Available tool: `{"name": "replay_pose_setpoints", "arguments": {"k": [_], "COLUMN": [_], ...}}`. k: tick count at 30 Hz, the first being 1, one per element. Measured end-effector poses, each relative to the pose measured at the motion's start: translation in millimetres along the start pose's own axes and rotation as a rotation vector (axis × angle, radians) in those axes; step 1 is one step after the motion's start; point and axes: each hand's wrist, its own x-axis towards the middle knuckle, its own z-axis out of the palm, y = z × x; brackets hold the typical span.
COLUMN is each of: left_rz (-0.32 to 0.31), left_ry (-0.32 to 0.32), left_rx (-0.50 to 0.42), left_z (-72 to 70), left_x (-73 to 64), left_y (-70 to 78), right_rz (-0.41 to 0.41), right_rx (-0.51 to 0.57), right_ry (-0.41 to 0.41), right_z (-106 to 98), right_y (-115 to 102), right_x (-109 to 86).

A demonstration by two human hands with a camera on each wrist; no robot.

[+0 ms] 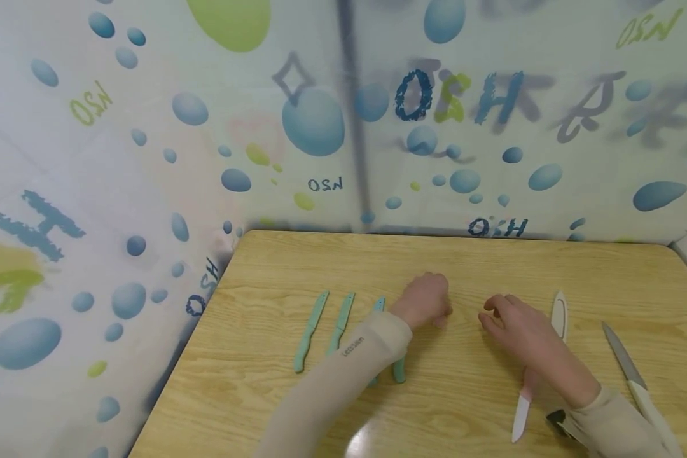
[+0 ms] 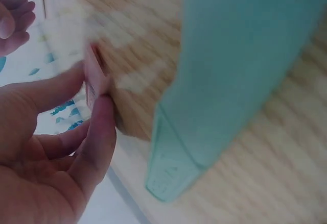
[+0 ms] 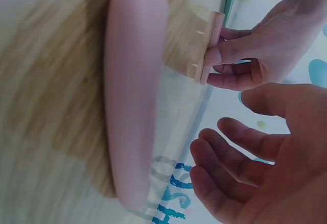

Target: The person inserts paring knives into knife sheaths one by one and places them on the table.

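Observation:
My left hand [image 1: 426,299] is over the middle of the table, pinching a small flat pink piece [image 2: 94,78] between thumb and fingers; its kind cannot be told. Close to that hand in the left wrist view is a green knife [image 2: 219,81]. To its right, my right hand [image 1: 521,331] holds nothing, its fingers loosely bent and apart from the pink piece. Beneath the right forearm lies a knife with a pink handle [image 3: 135,96] and a white blade [image 1: 521,420], partly hidden. A pale slotted end [image 1: 559,315] shows beyond that forearm.
Several green and blue-green knives [image 1: 312,331] lie in a row at the left, some covered by the left sleeve. At the right lies a knife with a grey blade [image 1: 624,356] and white handle. A patterned wall covering [image 1: 315,127] borders the wooden table [image 1: 298,261].

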Motion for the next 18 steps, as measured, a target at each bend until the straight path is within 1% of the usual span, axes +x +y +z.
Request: {"name": "replay_pose_setpoints", "arguments": {"k": [5,8,10,12,14,16,18], "left_rz": [-0.003,-0.006,0.001,0.011,0.032,0.067,0.100], "left_ry": [0.017,0.043,0.076,0.119,0.163,0.202,0.225], "left_rx": [0.031,0.059,0.043,-0.017,-0.100,-0.209,-0.315], "left_z": [2.4,3.3,2.6,-0.7,-5.5,-10.6,-14.2], "left_x": [-1.6,-2.5,-3.5,-5.9,-9.3,-13.2,-17.4], "left_y": [3.8,5.8,5.7,4.1,0.9,-3.9,-9.8], "right_rz": [0.020,0.026,0.028,0.030,0.020,-0.003,-0.034], "right_rx": [0.004,0.003,-0.002,-0.007,-0.016,-0.016,-0.013], "right_ry": [-0.016,-0.032,-0.039,-0.041,-0.036,-0.034,-0.037], "right_z": [1,0,-2,-4,-6,-8,-10], "right_y": [0,1,2,3,5,8,11], "right_x": [-1.0,-1.5,-2.5,-4.1,-7.0,-9.9,-12.9]}}
